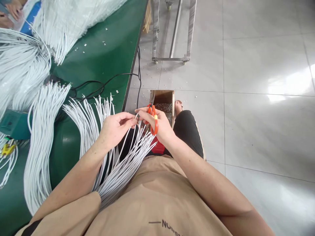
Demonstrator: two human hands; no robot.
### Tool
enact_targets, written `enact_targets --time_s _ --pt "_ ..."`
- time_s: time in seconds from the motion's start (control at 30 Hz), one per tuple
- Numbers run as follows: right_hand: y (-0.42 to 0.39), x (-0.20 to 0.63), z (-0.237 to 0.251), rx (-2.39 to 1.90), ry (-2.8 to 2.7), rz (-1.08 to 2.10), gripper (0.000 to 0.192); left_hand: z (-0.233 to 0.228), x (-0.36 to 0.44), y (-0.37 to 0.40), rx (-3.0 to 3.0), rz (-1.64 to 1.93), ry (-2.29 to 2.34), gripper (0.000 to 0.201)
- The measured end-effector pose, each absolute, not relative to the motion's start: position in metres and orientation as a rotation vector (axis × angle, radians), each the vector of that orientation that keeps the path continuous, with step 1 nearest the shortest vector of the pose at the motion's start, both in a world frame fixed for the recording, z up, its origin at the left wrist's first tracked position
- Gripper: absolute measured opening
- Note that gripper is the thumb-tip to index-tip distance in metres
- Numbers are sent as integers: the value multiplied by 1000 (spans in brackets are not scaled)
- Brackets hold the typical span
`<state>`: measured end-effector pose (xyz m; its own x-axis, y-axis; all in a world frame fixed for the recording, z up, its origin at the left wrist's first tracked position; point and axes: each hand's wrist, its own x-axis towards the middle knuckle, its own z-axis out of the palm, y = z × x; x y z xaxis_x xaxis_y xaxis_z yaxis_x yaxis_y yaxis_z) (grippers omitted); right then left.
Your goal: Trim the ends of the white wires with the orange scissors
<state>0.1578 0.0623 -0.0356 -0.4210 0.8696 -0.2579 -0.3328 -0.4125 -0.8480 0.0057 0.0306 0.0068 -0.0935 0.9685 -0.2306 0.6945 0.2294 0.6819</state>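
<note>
Far left bench: a green table [108, 55] heaped with loose white cables [22, 65]; a teal box [12, 123] sits at its near edge, and black cords [98, 86] trail toward the table's side.
Top left corner: another person's hands [10, 13], well apart from the worker's own.
Lap bundle: a fan of white wires [123, 160] spreads from the table edge across the worker's lap.
Left hand [115, 128]: fingertips pinched shut on the tip of one wire, raised above the bundle.
Right hand [157, 126]: fingers clasped through the handles of orange scissors [154, 119], blades at the pinched wire end.
Floor beyond the hands: an open cardboard box [163, 101] holding small cut scraps, beside the worker's foot.
Further right: pale tiled floor [258, 98] and a wheeled metal frame [172, 32].
</note>
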Motion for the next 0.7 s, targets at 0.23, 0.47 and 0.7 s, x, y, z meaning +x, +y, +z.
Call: enact_targets --time_s 0.23,0.47,0.7 --pt "60 162 -37 -1034 -1013 1876 13 4 8 30 1521 593 1835 19" --pt "58 169 -52 -1150 -1228 1679 31 -1 -4 38 1645 621 1963 32" --pt "81 224 -145 -1992 -2268 628 27 51 18 16 1821 1172 1695 16"
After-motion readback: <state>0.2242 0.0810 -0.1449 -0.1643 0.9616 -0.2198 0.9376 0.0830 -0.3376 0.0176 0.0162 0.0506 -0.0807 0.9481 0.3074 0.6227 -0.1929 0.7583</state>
